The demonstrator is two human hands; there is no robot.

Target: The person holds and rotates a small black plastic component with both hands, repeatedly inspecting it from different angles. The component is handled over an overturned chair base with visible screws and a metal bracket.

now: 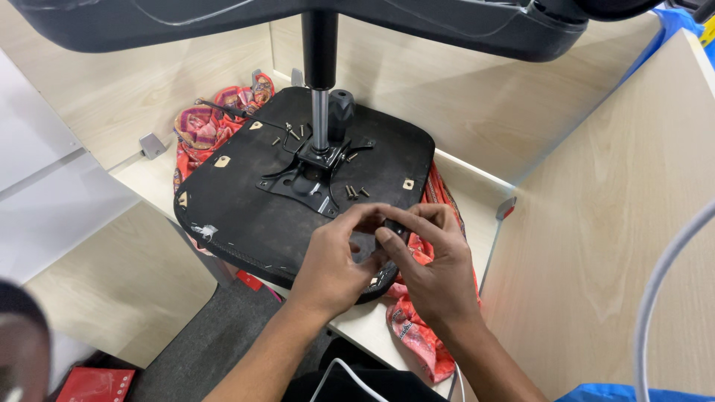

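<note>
Pale wood desk (596, 223) bears black chair seat (246, 201); hands (387, 253) meet above.

My 2 hands are bare: left hand (335, 260), right hand (428, 264). No gloves, rings or watch on either. Both forearms are uncovered as far as the view shows, no sleeves. Nails are short. Dark clothing shows at my torso by the lower edge.

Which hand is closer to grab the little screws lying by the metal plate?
Probably the left hand. It sits nearer the small brass-coloured screws beside the black metal mounting plate on the upturned black seat base. The right hand is farther out and pinches a small dark part.
</note>
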